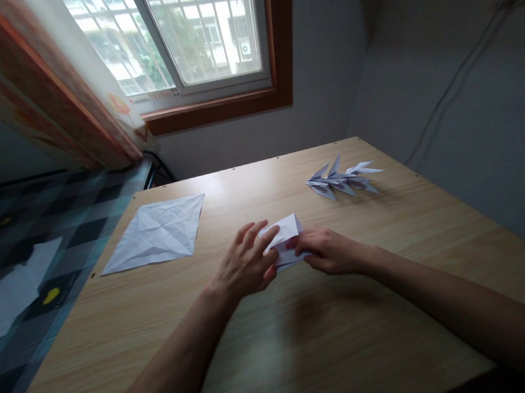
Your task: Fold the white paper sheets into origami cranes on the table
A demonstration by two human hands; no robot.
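Observation:
A partly folded sheet of white paper (284, 231) is between my two hands, just above or on the middle of the wooden table. My left hand (248, 259) reaches over its left side, fingers bent across the top flap and thumb at the lower edge. From the right, my right hand (323, 249) pinches the paper's right edge, its fingers reaching between the upper flap and the layer below. One upper corner of the paper stands up. The left fingers hide part of the folds.
Creased white paper (158, 232) lies flat at the table's left. Pointed folded-paper pieces joined in a row (343, 178) rest at the back right. The wooden table (276, 365) nears a wall and window (207, 34). White paper (18, 294) lies on checked cloth at left.

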